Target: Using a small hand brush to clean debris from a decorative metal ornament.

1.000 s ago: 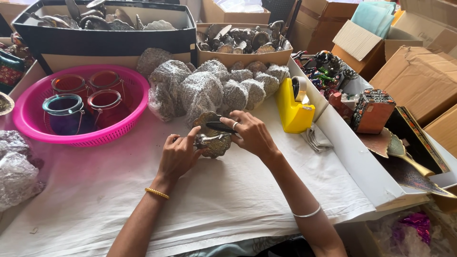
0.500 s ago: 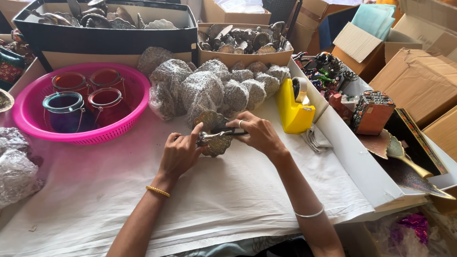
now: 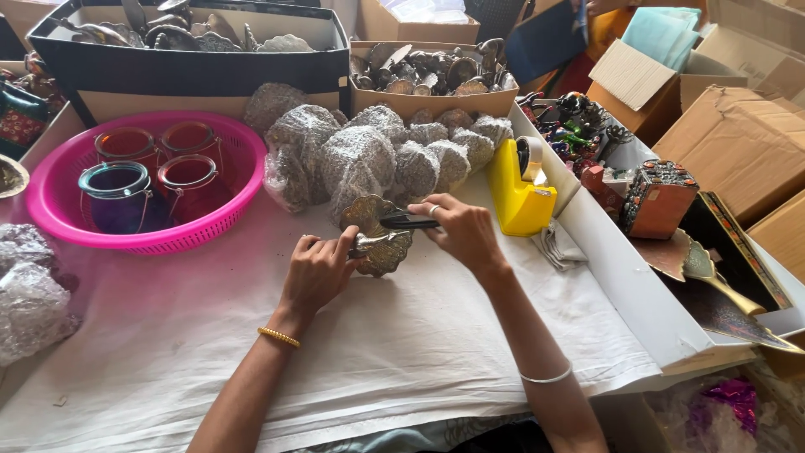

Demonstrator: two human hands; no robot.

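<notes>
Flanking hands (image 3: 319, 270), grey bubble-wrapped bundles (image 3: 360, 159)

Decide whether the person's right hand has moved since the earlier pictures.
Yes. The right hand has shifted rightward, toward the yellow tape dispenser, drawing the dark spoon-like piece with it across the metal ornament.

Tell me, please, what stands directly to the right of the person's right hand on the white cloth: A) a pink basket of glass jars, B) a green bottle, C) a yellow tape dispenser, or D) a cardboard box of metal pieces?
C: the yellow tape dispenser stands on the white cloth just right of the right hand.
</notes>
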